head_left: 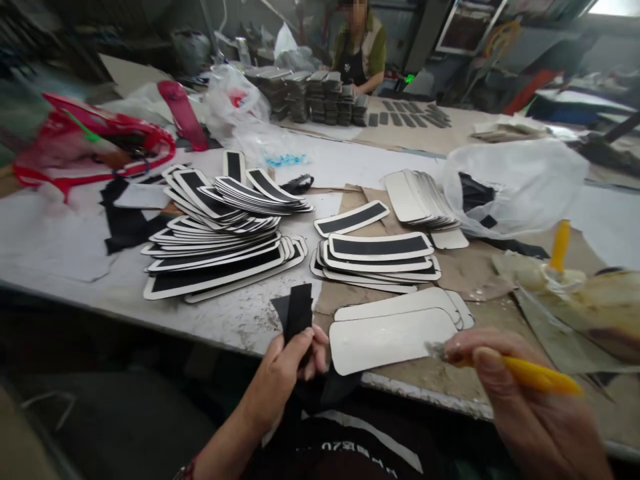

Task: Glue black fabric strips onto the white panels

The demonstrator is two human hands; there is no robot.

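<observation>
My left hand [296, 357] is closed on several black fabric strips [299, 310], which stick up past its fingers at the table's front edge. In my right hand [520, 393] is a brush with a yellow handle [543, 375]; its bristles touch the right end of a plain white curved panel [390, 340]. Another white panel lies partly beneath that one. Just behind is a small stack of white panels with black centres [380, 247]. A larger fanned pile of such panels [215, 267] stands to the left.
At the right, a second yellow-handled brush [560, 247] stands by a glue-stained container [600, 307]. Behind are plain white panels [420, 200] and a clear plastic bag [520, 180]. A red bag [95, 147] lies far left. A person [360, 53] is at the far table near stacked grey pieces [315, 97].
</observation>
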